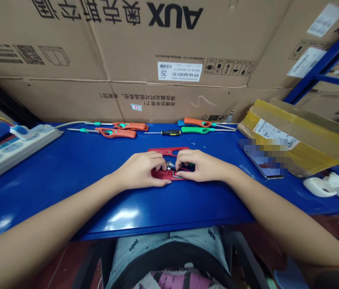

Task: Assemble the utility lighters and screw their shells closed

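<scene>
A red lighter casing half [163,175] lies on the blue table with small inner parts and a thin wire showing in it. My left hand [145,170] grips its left end, thumb along the near edge and fingers curled over the far side. At the right end, my right hand [201,165] has thumb and fingers bent close together at the inner parts; whatever is between the fingertips is hidden. Just beyond both hands is the other red casing half [169,151]. A small silvery part [169,164] shows between the hands.
Orange long-necked lighters [116,132], a black-and-yellow screwdriver [171,133] and a green lighter [195,130] lie along the back, before large cardboard boxes [133,48]. A power strip [15,148] is at left. A phone [262,162], a taped carton [304,136] and a white case [319,187] sit at right.
</scene>
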Tool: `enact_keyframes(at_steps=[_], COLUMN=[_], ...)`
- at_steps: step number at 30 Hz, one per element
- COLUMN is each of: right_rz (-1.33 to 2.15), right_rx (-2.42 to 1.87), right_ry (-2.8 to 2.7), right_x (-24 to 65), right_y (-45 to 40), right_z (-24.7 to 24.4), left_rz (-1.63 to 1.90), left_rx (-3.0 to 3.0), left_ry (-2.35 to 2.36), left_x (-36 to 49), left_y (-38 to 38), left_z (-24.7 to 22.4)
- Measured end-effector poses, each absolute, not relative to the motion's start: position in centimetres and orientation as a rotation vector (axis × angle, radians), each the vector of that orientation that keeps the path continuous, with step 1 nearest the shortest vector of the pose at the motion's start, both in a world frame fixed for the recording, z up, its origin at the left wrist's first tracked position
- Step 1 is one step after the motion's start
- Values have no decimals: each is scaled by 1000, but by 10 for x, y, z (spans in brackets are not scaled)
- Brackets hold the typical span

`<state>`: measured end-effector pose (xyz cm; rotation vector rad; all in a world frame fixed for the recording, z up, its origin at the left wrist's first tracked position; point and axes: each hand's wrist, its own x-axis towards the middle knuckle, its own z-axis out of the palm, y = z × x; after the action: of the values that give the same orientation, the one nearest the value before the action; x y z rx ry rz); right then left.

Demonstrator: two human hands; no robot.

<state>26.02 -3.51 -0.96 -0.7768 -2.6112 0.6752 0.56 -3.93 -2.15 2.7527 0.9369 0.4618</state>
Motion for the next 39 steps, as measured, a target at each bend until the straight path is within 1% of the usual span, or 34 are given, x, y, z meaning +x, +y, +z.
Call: enact_keyframes(at_steps=[10, 16, 23, 28, 39], right_rz=[601, 577, 649, 535, 722], right_rx=[-864, -852, -763, -1038, -1166], right_ry=[-2618, -2621, -2584, -2657, -2724], right_x=[260, 262, 270, 290, 290], right_y=[-33, -33, -31, -24, -25], right_z=[-14, -12, -2, 3, 7], left_rz=[557, 636, 744, 716, 723], left_rx=[2697, 2662, 2690, 2779, 2835], left_ry=[986, 899, 782, 681, 576], left_x=[11, 12, 12, 11, 9], left_y=[-43, -43, -44, -45, -40], left_z=[-24, -29, -27, -24, -29])
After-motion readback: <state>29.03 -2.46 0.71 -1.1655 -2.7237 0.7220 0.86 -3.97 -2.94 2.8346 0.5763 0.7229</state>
